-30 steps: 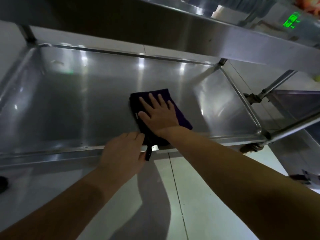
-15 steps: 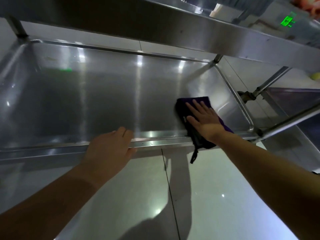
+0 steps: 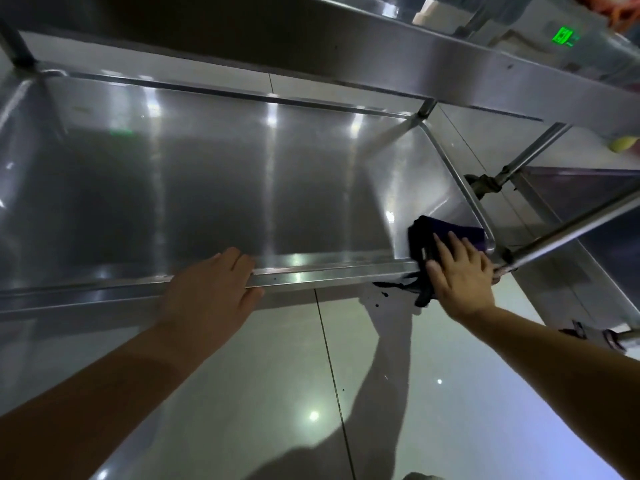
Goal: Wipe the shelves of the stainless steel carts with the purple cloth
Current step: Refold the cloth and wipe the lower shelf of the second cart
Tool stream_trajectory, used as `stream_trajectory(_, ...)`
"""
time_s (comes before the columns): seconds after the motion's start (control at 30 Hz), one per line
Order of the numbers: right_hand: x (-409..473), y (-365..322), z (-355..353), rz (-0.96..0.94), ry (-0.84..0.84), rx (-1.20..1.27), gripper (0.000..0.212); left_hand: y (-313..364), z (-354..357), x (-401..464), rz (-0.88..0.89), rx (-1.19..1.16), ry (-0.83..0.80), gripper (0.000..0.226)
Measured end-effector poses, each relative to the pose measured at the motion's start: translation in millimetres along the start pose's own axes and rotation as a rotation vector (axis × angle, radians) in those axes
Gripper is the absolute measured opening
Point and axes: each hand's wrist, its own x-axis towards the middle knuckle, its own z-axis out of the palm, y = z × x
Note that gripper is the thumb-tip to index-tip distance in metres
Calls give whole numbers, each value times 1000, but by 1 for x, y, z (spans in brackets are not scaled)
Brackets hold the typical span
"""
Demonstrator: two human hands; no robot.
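The lower shelf of a stainless steel cart fills the upper half of the view. A folded purple cloth lies in the shelf's near right corner, with one end hanging over the front rim. My right hand presses flat on the cloth, fingers straight. My left hand rests on the shelf's front rim, its fingers curled over the edge. A small dark smear and drops mark the rim and floor just left of the hanging cloth.
The cart's upper shelf hangs overhead. A second steel cart stands close on the right, its tube legs beside the corner. A glossy tiled floor lies below, and a green lit sign glows at the top right.
My right hand has slid the cloth from the shelf's middle to the near right corner. My left hand has shifted left along the front rim.
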Motion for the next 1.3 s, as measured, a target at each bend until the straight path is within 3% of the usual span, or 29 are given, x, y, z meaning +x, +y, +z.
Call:
stream_trajectory(0.17, -31, -63, 2, -368, 50, -196, 75, -16, -3, -17, 59, -112, 75, 31)
stream_trajectory(0.27, -34, -116, 0, -555, 137, -196, 91, -26, -14, -39, 98, -109, 209, 41)
stream_trajectory(0.37, -41, -181, -3, -664, 148, -188, 103, -39, -27, -70, -30, -153, 287, 40)
stream_trajectory(0.6, -63, -322, -19, -874, 228, -169, 101, -83, -44, -147, -314, -191, 387, 35)
stream_trajectory(0.83, -75, -451, -44, -1066, 364, -203, 78, -109, -52, -203, -641, -158, 515, 23)
stream_trajectory(0.97, -75, -476, -56, -1191, 230, -101, 60, -100, -62, -233, -900, -272, 531, 26)
stream_trajectory(1.1, -81, -476, -85, -1238, 45, -11, 38, -81, -93, -244, -1049, -371, 504, 28)
stream_trajectory(1.17, -94, -476, -113, -1297, 33, 25, 35, -75, -120, -245, -1093, -411, 500, 36)
stream_trajectory(1.27, -118, -473, -154, -1417, 75, 129, 47, -72, -169, -249, -1190, -484, 507, 35)
stream_trajectory(1.3, -127, -473, -167, -1458, 75, 197, 41, -73, -188, -251, -1239, -510, 516, 34)
